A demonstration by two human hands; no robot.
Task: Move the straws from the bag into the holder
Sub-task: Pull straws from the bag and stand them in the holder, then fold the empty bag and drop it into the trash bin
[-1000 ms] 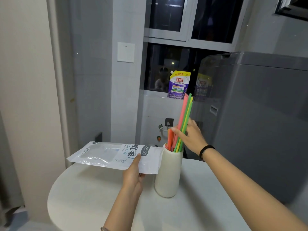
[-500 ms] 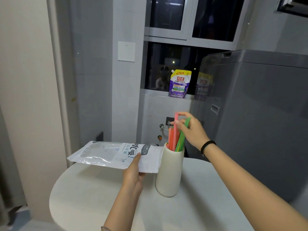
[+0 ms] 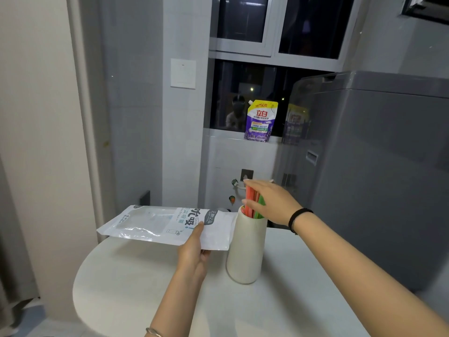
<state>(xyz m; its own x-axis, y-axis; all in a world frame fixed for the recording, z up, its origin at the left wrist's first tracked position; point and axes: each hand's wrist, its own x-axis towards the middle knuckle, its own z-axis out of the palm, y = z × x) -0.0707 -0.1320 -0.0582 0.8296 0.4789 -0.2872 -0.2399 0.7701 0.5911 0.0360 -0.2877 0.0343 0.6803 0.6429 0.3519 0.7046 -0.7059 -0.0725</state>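
Note:
A cream ceramic holder (image 3: pixel 245 251) stands upright on the round white table (image 3: pixel 136 288). Red, pink and green straws (image 3: pixel 252 203) stick out of its mouth. My right hand (image 3: pixel 269 200) rests on top of the straws, palm down, fingers around their upper ends. My left hand (image 3: pixel 194 249) grips the right end of a flat white plastic straw bag (image 3: pixel 158 223), held level just left of the holder, its edge touching the holder's rim. The bag looks flat; I cannot tell if any straws are inside.
A grey washing machine (image 3: pixel 376 166) stands close on the right behind the table. A purple and yellow detergent pouch (image 3: pixel 261 121) sits on the window ledge. A wall runs along the left, near the table's edge.
The straws have sunk deep into the holder, and my right hand followed them down onto their tops. The bag and left hand have barely moved.

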